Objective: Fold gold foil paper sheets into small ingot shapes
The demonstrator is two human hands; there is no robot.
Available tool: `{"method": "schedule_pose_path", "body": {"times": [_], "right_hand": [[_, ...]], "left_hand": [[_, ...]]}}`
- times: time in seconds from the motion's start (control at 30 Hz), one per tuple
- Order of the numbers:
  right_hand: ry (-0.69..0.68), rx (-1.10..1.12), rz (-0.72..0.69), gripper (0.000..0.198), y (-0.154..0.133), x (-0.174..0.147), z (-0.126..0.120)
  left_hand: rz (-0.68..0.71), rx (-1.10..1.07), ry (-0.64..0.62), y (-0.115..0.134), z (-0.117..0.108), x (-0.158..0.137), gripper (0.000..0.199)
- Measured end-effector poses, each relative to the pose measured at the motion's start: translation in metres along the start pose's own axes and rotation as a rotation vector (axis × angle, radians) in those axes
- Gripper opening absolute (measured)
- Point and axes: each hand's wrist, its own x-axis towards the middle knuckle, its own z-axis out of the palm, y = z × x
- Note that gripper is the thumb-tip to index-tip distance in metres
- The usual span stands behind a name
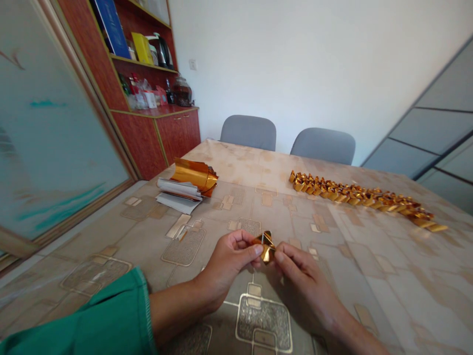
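Observation:
Between my two hands is a small piece of folded gold foil paper (267, 253), shiny and creased, held above the table. My left hand (231, 261) pinches its left side between thumb and fingers. At its right edge, my right hand (305, 271) grips it with thumb and forefinger. Further off to the right, several folded gold pieces (343, 192) lie in long, tight rows. A curled stack of gold foil sheets (192, 173) rests at the left, beside a pile of pale grey-white sheets (180, 190).
The table (236, 177) has a patterned cover. Two grey chairs (248, 132) stand along its far side, by the white wall. A red-brown cabinet (158, 138) with bottles and a kettle is at the back left. A frosted glass door (55, 123) stands at the left.

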Motion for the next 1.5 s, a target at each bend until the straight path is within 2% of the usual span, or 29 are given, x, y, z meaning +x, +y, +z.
{"method": "schedule_pose_path", "body": {"times": [0.13,0.23,0.37,0.47,0.67,0.8,0.97,1.07,1.23,1.33,1.4,1.5], "right_hand": [[0.107,-0.142,-0.027,0.04,0.0,0.001,-0.002],[0.064,-0.123,-0.028,0.04,-0.003,0.001,-0.003],[-0.03,-0.147,-0.017,0.034,-0.004,0.001,-0.004],[-0.024,-0.159,-0.038,0.031,0.0,0.0,-0.002],[0.07,0.069,-0.047,0.028,0.004,0.0,0.006],[0.107,0.172,-0.07,0.024,0.005,0.001,0.009],[0.086,0.291,-0.09,0.016,0.01,0.0,0.009],[0.087,0.284,-0.098,0.012,0.01,-0.002,0.008],[0.108,0.049,-0.194,0.009,0.002,-0.003,0.005],[0.09,0.018,-0.229,0.007,0.0,-0.003,0.005],[0.089,-0.01,-0.231,0.006,0.0,-0.002,0.005],[0.107,-0.061,-0.253,0.007,0.001,-0.002,0.004]], "left_hand": [[0.002,0.015,0.031,-0.001,0.0,0.001,0.03],[0.017,0.046,0.018,0.0,-0.001,0.001,0.027],[0.045,0.166,-0.061,0.001,0.0,-0.002,0.025],[0.03,0.195,-0.083,0.0,0.001,-0.003,0.026],[0.102,0.117,0.012,-0.001,0.005,-0.004,0.03],[0.156,0.156,0.015,0.0,0.006,-0.006,0.024],[0.188,0.193,0.032,0.002,0.007,-0.008,0.015],[0.293,0.29,0.048,0.004,0.006,-0.011,0.009],[0.628,0.559,0.041,0.008,0.002,-0.014,0.004],[0.818,0.641,-0.015,0.008,0.001,-0.014,0.009],[0.891,0.676,-0.035,0.007,0.0,-0.014,0.01],[0.923,0.698,-0.035,0.007,-0.001,-0.014,0.009]]}}
